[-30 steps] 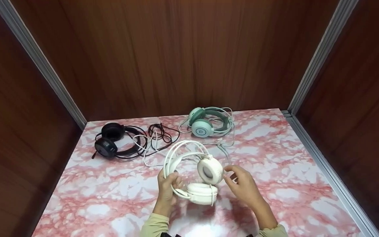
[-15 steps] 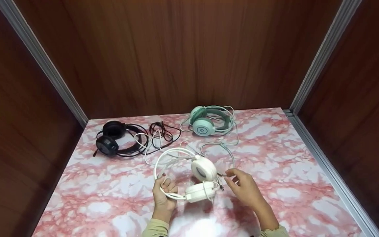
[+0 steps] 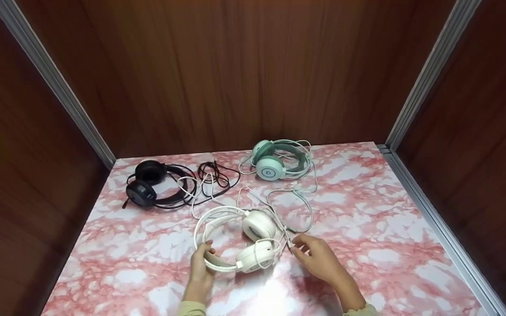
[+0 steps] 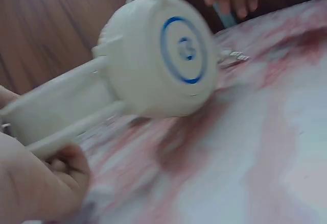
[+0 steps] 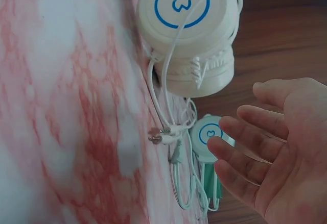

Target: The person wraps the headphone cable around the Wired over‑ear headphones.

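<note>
White headphones (image 3: pixel 255 256) are at the front middle of the table, their headband toward the left. My left hand (image 3: pixel 202 265) grips that headband; in the left wrist view my left hand (image 4: pixel 46 183) is curled round it, with a round ear cup (image 4: pixel 158 55) beyond. My right hand (image 3: pixel 321 259) is right of the ear cups beside the cable ends. In the right wrist view my right hand (image 5: pixel 286 152) has its fingers loosely spread and holds nothing, apart from the white ear cup (image 5: pixel 179 25) and the plugs (image 5: pixel 166 136).
Black headphones (image 3: pixel 141 193) with a coiled black cable (image 3: pixel 218 180) lie at the back left. Green headphones (image 3: pixel 270 168) stand at the back middle, their cable (image 3: pixel 308 206) running forward. Wooden panels (image 3: pixel 253 74) with metal edge rails (image 3: pixel 428 74) enclose the table.
My left hand has moved the white headphones left and lower, toward the table. My right hand has shifted slightly down and left, and the ear cups are now farther from it.
</note>
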Action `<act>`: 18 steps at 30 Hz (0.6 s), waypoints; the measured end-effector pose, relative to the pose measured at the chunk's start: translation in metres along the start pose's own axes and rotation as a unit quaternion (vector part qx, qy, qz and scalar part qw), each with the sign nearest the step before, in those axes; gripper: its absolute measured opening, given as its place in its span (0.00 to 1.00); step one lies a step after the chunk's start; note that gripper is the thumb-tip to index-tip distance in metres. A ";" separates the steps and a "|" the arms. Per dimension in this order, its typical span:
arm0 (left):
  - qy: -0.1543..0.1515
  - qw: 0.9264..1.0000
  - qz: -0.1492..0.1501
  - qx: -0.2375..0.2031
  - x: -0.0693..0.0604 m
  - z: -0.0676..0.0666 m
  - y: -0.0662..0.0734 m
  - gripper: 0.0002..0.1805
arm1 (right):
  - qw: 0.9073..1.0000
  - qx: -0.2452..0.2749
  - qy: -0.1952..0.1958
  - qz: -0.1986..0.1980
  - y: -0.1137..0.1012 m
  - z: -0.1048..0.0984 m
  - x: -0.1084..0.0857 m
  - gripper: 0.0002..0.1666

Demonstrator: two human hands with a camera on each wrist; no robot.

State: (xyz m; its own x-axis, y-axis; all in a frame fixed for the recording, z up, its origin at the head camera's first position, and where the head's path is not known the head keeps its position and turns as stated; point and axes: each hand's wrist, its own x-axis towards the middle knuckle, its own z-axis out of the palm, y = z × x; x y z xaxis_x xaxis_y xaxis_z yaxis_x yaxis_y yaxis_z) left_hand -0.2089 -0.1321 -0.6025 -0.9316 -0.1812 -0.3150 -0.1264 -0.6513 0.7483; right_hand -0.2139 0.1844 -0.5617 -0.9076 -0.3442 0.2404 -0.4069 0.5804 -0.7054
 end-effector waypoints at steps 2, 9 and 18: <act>-0.003 0.997 -0.007 0.073 0.000 -0.008 0.010 0.19 | 1.000 0.003 -0.011 0.000 0.000 0.005 -0.001 0.08; -0.059 0.976 -0.088 0.189 0.007 -0.020 0.038 0.20 | 0.999 0.018 -0.037 -0.031 -0.002 0.028 -0.006 0.07; 0.027 0.981 -0.055 0.183 0.016 -0.007 0.032 0.15 | 0.996 -0.028 -0.023 -0.086 -0.009 0.062 -0.013 0.14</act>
State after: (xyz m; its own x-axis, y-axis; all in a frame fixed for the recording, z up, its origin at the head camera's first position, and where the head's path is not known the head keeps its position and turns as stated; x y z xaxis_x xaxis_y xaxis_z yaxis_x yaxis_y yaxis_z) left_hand -0.2255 -0.1611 -0.5871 -0.8872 -0.1693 -0.4292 -0.3485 -0.3635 0.8639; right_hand -0.1922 0.1383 -0.6000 -0.8183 -0.4758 0.3225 -0.5629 0.5496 -0.6173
